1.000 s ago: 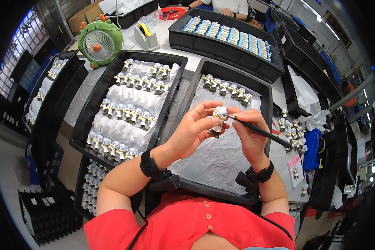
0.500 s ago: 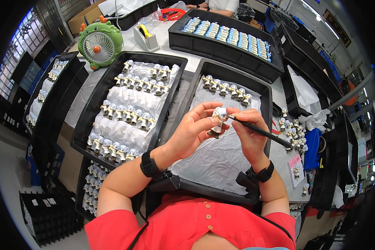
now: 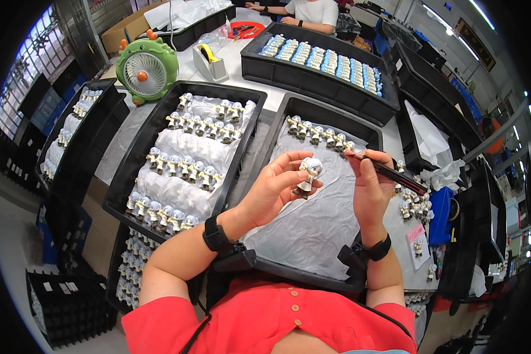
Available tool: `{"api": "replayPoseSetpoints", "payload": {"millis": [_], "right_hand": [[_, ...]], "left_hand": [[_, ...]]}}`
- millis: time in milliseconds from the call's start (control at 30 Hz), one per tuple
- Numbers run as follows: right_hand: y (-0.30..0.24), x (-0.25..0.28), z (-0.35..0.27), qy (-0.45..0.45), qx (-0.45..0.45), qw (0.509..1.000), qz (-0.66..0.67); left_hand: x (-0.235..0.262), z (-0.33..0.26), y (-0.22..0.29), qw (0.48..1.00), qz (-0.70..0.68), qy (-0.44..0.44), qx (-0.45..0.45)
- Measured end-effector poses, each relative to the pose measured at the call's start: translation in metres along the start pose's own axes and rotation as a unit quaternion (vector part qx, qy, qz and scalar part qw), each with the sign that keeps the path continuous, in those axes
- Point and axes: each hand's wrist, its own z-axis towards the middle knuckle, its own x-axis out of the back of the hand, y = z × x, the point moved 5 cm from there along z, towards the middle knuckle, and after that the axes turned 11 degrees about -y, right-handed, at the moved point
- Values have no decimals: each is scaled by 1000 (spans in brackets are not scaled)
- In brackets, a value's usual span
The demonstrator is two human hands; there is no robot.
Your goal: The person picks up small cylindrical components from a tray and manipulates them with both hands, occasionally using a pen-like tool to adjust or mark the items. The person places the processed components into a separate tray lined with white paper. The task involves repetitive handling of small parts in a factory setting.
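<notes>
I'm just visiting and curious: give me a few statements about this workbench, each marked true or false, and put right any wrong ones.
1. The left hand holds a small figurine. True.
2. The right hand is empty. False: it holds a dark pen-like tool.
3. The pen-like tool touches the held figurine. False: there is a gap between them.
4. The green fan stands left of the tape dispenser. True.
5. The person's sleeves are blue. False: they are red.

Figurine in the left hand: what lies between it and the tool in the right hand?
In the head view, the stretch between the figurine and the dark tool is bare, with mostly white paper showing behind.
</notes>
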Motion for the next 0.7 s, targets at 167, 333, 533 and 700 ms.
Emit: {"api": "replayPoseSetpoints", "payload": {"millis": [167,333,533,700], "right_hand": [[-4,-29,-8,-102,28,990,-91],[-8,-32,-10,-116,68,974,-182],[-6,-29,-10,-119,78,971,-191],[-12,-35,-12,-136,100,952,-256]], "left_hand": [[-2,-1,1,999,52,12,-6],[-7,-2,2,999,36,1,-2],[-5,-3,2,1000,1,-6,-4],[-5,-3,0,999,50,8,-14]]}}
